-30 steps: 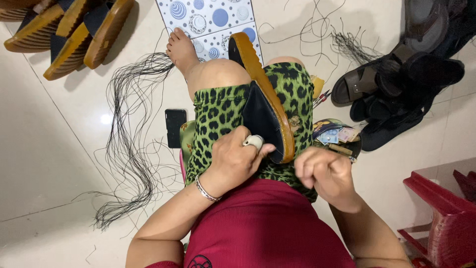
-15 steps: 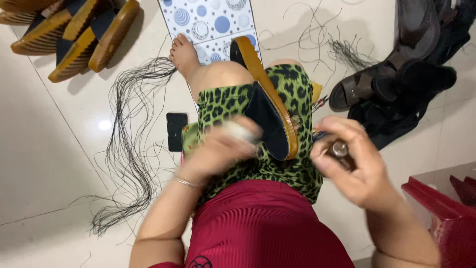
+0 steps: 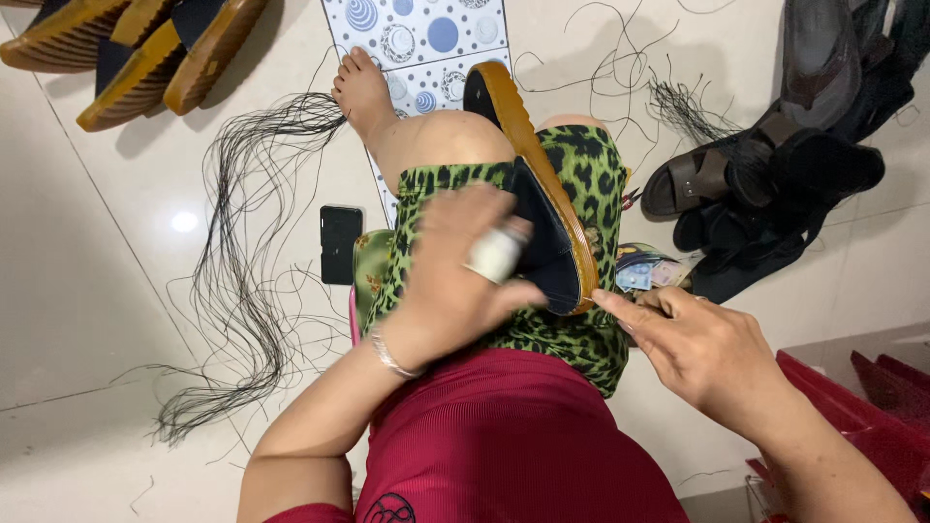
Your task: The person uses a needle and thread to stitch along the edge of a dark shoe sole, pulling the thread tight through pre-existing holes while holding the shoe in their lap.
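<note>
Left hand: the left hand [image 3: 455, 281] lies over the sandal [image 3: 538, 194] on the lap, fingers closed around its dark upper; one finger has a white wrap [image 3: 496, 254].
Right hand: the right hand [image 3: 697, 349] is just right of the grip, fingers half bent, forefinger tip at the sandal's tan sole edge. I cannot tell if it holds something.
Sandal: it rests tilted on the knee, sole edge up, heel end inside the left grip, toe end pointing away from it.
Threads: a bundle of black threads [image 3: 242, 261] lies on the floor, left of the grip.
Phone: a black phone [image 3: 340, 244] lies flat between the threads and the grip.
Basket: a red basket [image 3: 862, 397] is right of the right hand; its content is not visible.
Other shoes: dark sandals [image 3: 765, 174] are piled beyond the right hand; tan soles [image 3: 136, 48] are stacked far left.
</note>
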